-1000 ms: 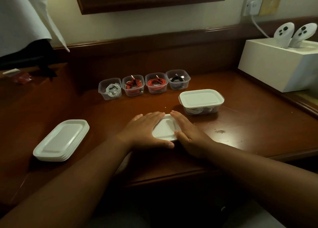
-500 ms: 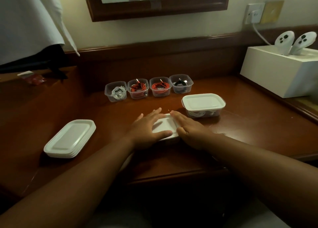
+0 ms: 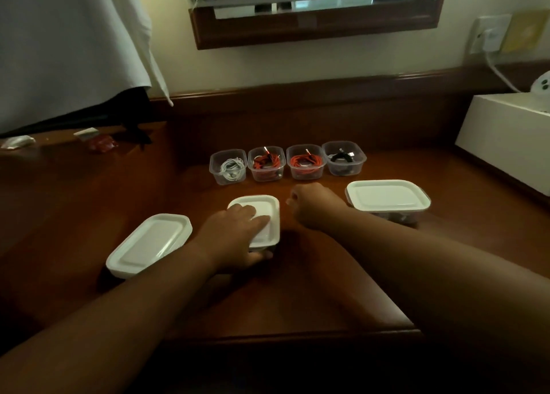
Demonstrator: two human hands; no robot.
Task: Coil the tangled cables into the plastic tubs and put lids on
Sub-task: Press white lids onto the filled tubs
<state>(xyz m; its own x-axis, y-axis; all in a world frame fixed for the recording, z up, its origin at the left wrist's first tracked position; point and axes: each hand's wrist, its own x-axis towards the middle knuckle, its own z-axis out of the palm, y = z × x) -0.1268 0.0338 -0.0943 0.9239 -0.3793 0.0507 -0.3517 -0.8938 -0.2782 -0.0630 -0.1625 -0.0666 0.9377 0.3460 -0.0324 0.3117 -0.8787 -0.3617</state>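
Left hand (image 3: 235, 233) flat on lid (image 3: 262, 215) of tub just before the open tub row (image 3: 287, 163), fingers straight. Right hand (image 3: 312, 204) curled, empty. Uneven press may leave lid corner unseated.

Four open tubs (image 3: 287, 163) behind lidded tub (image 3: 259, 219)

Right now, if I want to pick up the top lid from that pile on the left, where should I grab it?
Probably by the long edges of the lid stack's top lid, coming down from above. It lies flat, and its rim sticks out a little, so fingers can hook under it. The near right corner is closest to the left hand.
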